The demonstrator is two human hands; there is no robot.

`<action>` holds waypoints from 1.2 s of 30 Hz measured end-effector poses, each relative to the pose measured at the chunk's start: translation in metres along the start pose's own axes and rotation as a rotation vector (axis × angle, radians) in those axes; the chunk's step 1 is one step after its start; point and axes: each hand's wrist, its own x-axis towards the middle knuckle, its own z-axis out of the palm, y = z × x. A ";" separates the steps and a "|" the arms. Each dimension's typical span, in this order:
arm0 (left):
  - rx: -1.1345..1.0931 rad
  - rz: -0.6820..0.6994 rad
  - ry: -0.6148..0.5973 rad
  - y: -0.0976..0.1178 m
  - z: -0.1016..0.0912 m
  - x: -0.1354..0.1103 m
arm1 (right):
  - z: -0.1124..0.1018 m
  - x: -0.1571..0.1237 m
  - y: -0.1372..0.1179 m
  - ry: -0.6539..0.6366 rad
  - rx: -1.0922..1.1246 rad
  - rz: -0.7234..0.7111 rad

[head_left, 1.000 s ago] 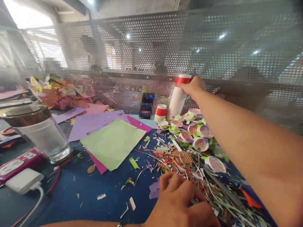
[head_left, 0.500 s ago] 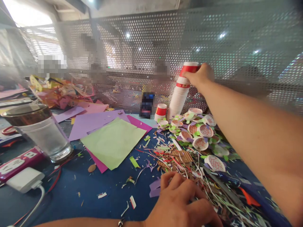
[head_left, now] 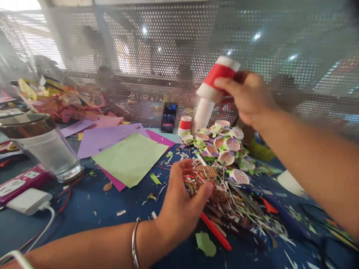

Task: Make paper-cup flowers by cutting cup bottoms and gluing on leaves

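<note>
My right hand [head_left: 248, 93] grips a red and white paper cup [head_left: 221, 73], tilted with its wide rim toward the lower left. Directly below stands a tall stack of white paper cups [head_left: 204, 112]; whether the held cup is fully off it I cannot tell. My left hand [head_left: 182, 201] is open, thumb apart from the curved fingers, over a heap of paper and cardboard scraps [head_left: 207, 172]. Close to its thumb lies a red pen-like stick [head_left: 215, 231]. A single red and white cup [head_left: 185, 125] stands upside down left of the stack.
Several small decorated paper cups [head_left: 226, 157] with green and purple bits crowd the right. Coloured sheets [head_left: 131, 160] lie in the middle. A lidded glass of water [head_left: 53, 149] and a white charger [head_left: 29, 201] are at left. Perforated metal panel [head_left: 151, 56] stands behind.
My right hand has raised and tilted the cup at the stack's top. My left hand has moved up and opened wider, uncovering the red stick and a green paper piece.
</note>
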 end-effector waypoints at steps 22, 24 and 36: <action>-0.397 -0.083 -0.291 0.015 -0.007 -0.001 | -0.025 -0.231 -0.054 -0.207 0.604 0.448; -0.314 -0.038 -0.347 0.012 -0.008 0.000 | -0.026 -0.235 -0.051 -0.192 0.592 0.437; -0.227 0.111 -0.451 0.014 -0.009 0.000 | -0.034 -0.242 -0.044 -0.095 0.535 0.363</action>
